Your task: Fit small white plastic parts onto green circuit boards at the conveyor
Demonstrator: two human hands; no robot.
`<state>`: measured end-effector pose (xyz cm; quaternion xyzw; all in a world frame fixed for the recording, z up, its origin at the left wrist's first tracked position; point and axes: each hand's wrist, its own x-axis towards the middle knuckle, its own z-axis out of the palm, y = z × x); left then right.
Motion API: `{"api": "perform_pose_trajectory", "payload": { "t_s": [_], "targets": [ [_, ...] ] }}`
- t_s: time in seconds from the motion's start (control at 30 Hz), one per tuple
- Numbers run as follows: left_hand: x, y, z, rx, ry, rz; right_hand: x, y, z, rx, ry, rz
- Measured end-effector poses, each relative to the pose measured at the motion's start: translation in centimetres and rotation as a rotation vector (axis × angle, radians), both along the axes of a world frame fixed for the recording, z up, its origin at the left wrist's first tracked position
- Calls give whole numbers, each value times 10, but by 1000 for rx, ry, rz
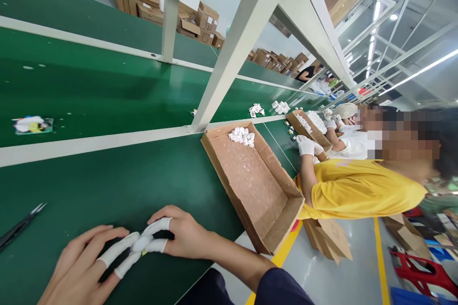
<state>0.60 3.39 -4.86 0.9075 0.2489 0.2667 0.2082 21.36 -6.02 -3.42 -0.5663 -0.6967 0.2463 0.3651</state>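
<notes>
So the small white piece (137, 247) is up off to the near side of the green counter (150, 176), right between the two hands, and honestly most of it is hidden by the fingertips. The left hand (84, 262) and right hand (186, 233) both have the grip closed in a pinch on it, thumb and forefinger each, all four wearing white finger covers (157, 225), so white on white makes the outline a pain to read. There's a yellow-green speck (144, 252) at its lower side, can't say what that is. Long axis? What shows seems to run roughly from one hand to the other, tilted up a bit toward the right, but I can't tell which end is the front. The left hand is cut off at the bottom of the view, and the tweezers (21, 226) lose their handle end at the left border, tips angled up and right. Room-wise, there's plain green surface from the hands to the pale rail (107, 140), plus a decent gap between the right hand and the cardboard tray (250, 190). White bits (242, 137) sit heaped at the tray's far end, too bunched to count. The counter's near edge slants under the right forearm, and a co-worker's yellow shirt (361, 190) is just past the tray.
</notes>
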Motion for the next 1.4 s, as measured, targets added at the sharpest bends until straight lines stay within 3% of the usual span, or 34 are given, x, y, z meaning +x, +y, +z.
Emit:
{"api": "perform_pose_trajectory", "payload": {
  "t_s": [0.17,0.4,0.87,1.1,1.4],
  "targets": [
    [3,-5,11,-18,16,0,-1,-3,4,11,-18,16],
    [3,-10,14,28,70,-48,-6,-9,11,86,-31,-25],
    [9,-30,40,-37,108,-99,-6,-27,22,-32,89,-18],
    [6,-29,42,-134,112,-122,-6,-27,26,-13,-20,-219],
    [7,-32,37,-94,196,-76,-28,-24,21,-24,-86,-303]
  ]
}}
